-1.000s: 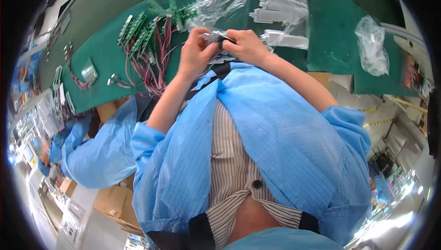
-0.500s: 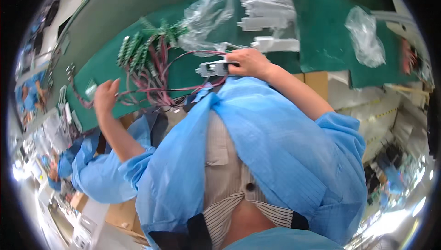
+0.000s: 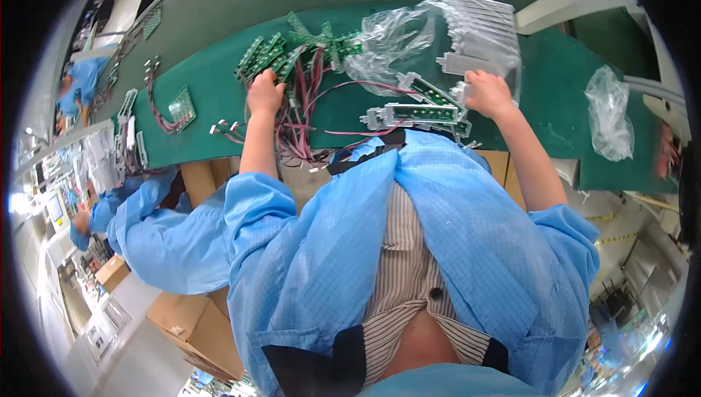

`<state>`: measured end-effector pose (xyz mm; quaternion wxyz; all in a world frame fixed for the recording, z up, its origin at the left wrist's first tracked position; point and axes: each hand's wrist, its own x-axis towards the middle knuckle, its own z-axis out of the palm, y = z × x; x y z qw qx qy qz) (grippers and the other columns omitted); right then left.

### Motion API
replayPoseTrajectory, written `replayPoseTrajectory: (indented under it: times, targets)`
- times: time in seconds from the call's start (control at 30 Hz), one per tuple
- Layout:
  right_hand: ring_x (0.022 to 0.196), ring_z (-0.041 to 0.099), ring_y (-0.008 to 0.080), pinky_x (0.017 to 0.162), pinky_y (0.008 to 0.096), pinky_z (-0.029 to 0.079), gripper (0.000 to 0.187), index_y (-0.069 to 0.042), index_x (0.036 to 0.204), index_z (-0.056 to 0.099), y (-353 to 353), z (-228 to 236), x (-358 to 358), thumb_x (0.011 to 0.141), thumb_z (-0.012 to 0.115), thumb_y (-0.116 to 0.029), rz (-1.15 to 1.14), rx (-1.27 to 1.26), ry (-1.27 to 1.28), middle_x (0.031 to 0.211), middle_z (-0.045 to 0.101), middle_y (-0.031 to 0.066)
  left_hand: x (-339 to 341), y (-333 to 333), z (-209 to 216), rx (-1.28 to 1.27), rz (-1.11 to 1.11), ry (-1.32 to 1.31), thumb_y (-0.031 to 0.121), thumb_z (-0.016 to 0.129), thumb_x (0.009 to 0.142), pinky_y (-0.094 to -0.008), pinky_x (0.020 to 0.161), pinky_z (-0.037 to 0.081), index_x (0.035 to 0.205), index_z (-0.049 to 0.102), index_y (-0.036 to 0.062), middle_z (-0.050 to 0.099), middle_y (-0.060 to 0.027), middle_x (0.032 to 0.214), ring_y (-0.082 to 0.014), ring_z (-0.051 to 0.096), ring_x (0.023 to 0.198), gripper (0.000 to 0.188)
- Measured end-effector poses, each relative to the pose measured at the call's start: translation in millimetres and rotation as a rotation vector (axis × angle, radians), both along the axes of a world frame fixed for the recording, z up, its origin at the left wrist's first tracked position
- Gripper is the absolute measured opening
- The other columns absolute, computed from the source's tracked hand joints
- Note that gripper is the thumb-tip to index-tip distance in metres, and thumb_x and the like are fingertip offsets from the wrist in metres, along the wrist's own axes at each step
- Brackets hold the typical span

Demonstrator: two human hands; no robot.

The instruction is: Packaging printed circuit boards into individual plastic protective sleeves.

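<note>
The wearer's blue coat filled the lower middle of the view, open over a striped shirt. Beyond it a work table with a green covering ran from side to side. A co-worker's blue garment was noted at the left, with a cardboard box below it. On the table, right of centre, a stack of pale frames lay in a row under clear plastic sheeting, whose crumpled end spread to the left. A separate crumpled clear bag lay well to the right. Left of the sheeting, green circuit boards were heaped, and a bundle of reddish and dark wires trailed from them toward the front edge. Two framed boards lay near that edge, between the hands, one roughly level and one slanting behind it; wires reached them from the left.

The left hand was at the lower edge of the heap, fingers bent together; whether it pinched a board could not be told. The right hand was just beside the slanting framed board, fingers curled downward; its grip was likewise undetermined. A loose board lay farther left. White connectors lay near the left forearm.
</note>
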<state>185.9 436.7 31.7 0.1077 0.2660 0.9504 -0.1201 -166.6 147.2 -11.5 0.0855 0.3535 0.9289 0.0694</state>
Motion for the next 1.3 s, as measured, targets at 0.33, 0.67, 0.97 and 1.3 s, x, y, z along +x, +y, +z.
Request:
replayPoseTrajectory:
  times: [0.33, 0.67, 0.97, 1.3]
  targets:
    - [0.085, 0.058, 0.0315, 0.073, 0.0409, 0.047, 0.033, -0.008, 0.091, 0.053, 1.7, -4.1, -4.2, 0.063, 0.067, -0.017, -0.026, -0.057, -0.023, 0.09, 0.055, 0.0103, -25.0, 7.0, 65.7, 0.984, 0.094, -0.282, 0.01, 0.06, 0.08, -0.0255, 0.062, 0.047, 0.091, 0.055, 0.0063, 0.062, -0.0104, 0.086, -0.0168, 0.06, 0.075, 0.013]
    - [0.051, 0.054, 0.0245, 0.049, 0.0367, 0.046, 0.01, -0.006, 0.069, 0.051, -0.4, 2.6, -69.0, 0.062, 0.053, -0.012, -0.009, 0.155, 0.821, 0.061, 0.052, 0.0099, 77.9, 118.7, 142.6, 1.006, -0.067, -0.889, 0.006, 0.063, 0.078, -0.0179, 0.052, 0.037, 0.096, 0.055, 0.0044, 0.05, 0.0009, 0.073, -0.0073, 0.046, 0.062, 0.02]
    - [0.076, 0.058, 0.0269, 0.067, 0.0404, 0.046, 0.035, -0.02, 0.11, 0.052, -50.0, -68.0, -75.3, 0.076, 0.053, -0.023, 0.091, 0.139, 0.434, 0.09, 0.052, 0.0098, 84.0, 91.8, 66.6, 0.791, -0.04, -1.101, 0.015, 0.058, 0.082, -0.0186, 0.044, 0.034, 0.11, 0.049, 0.0096, 0.051, 0.0001, 0.071, -0.0056, 0.045, 0.056, 0.029]
    - [0.087, 0.057, 0.0324, 0.074, 0.038, 0.045, 0.065, -0.004, 0.092, 0.055, -66.2, -37.9, -79.6, 0.045, 0.081, -0.042, -0.175, -0.668, 0.524, 0.087, 0.06, 0.016, 104.7, 112.7, 105.7, 0.573, -0.194, -1.212, -0.001, 0.053, 0.081, -0.0172, 0.052, 0.034, 0.107, 0.053, 0.0013, 0.055, 0.0007, 0.082, -0.0032, 0.043, 0.061, 0.026]
